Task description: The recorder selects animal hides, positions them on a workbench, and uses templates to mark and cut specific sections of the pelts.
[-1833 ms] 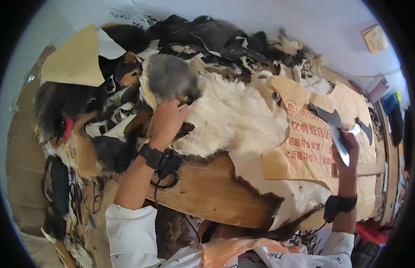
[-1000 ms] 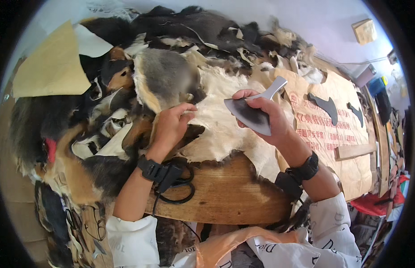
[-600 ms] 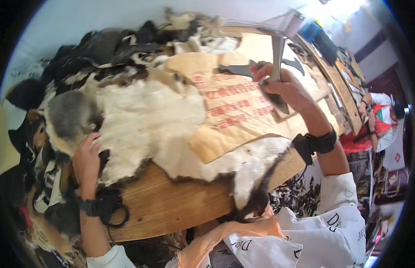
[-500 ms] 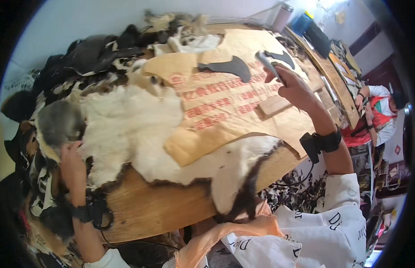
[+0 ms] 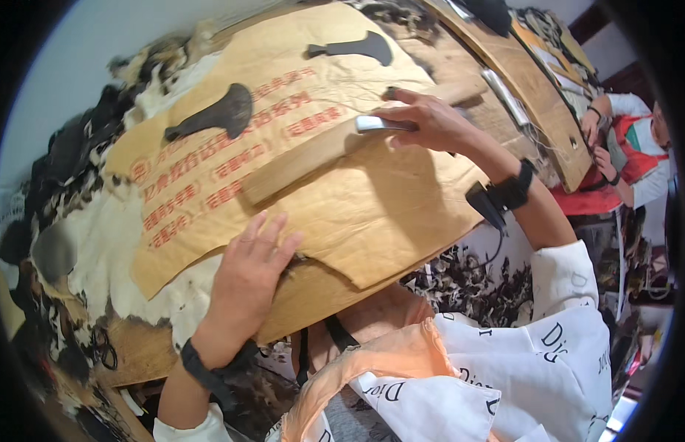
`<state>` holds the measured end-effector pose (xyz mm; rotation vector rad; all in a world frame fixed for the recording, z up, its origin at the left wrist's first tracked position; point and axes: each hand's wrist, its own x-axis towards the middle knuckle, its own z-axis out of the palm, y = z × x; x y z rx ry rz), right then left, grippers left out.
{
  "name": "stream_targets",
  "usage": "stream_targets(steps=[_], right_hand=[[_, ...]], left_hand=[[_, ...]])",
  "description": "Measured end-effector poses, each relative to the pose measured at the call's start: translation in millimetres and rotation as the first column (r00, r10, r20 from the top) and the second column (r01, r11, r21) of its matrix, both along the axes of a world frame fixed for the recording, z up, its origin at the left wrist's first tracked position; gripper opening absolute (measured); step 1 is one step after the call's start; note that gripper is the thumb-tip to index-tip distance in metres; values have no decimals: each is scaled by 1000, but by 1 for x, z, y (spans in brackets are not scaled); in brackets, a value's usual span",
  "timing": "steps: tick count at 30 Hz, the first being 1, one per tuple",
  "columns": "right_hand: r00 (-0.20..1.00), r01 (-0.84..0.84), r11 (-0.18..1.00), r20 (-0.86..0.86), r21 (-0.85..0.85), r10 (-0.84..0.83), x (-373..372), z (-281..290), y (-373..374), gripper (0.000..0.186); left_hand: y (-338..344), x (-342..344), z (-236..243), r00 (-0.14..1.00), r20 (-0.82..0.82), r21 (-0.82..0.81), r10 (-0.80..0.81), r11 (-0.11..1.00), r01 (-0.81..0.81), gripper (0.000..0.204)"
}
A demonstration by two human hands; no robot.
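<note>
My right hand is closed round a slim, glossy silver-white tool, most of it hidden in the fingers. It is held over a long wooden bar lying on a yellow-tan sheet with red print. My left hand lies at the sheet's near edge, palm down with fingers spread, holding nothing. Beneath the sheet, a white pelt shows at the left. Two dark, broad-bladed knives lie on the sheet: a nearer fan-shaped knife and a farther knife.
Dark and white fur scraps pile along the wall at left. The wooden table shows its near edge. More scraps lie below at right. At a second wooden bench on the right, a person in a red apron works.
My left hand has moved from the pelt at far left to the sheet's near edge. My right hand has come down over the wooden bar, still holding the tool. The view has shifted.
</note>
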<state>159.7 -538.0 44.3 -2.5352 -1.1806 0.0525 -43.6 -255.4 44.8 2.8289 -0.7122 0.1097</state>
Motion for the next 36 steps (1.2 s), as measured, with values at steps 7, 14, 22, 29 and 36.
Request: stream_targets(steps=[7,14,22,29,36], right_hand=[[996,-89,993,-24,-72,87,25,-9,-32,49],[990,-127,991,-65,-28,125,37,-10,-58,47],[957,80,952,245,296,-157,75,67,-108,31],[899,348,882,154,318,-410,4,119,-98,39],[945,13,995,323,101,-45,7,51,-70,41]], left_hand=[[-43,24,-16,985,-31,93,-170,981,172,42],[-28,52,14,863,-488,-388,127,855,-345,32],[14,112,28,914,-385,-385,128,878,-285,23],[47,191,-18,855,-435,-288,282,856,-429,29],[48,230,-27,922,298,-254,246,952,-172,25]])
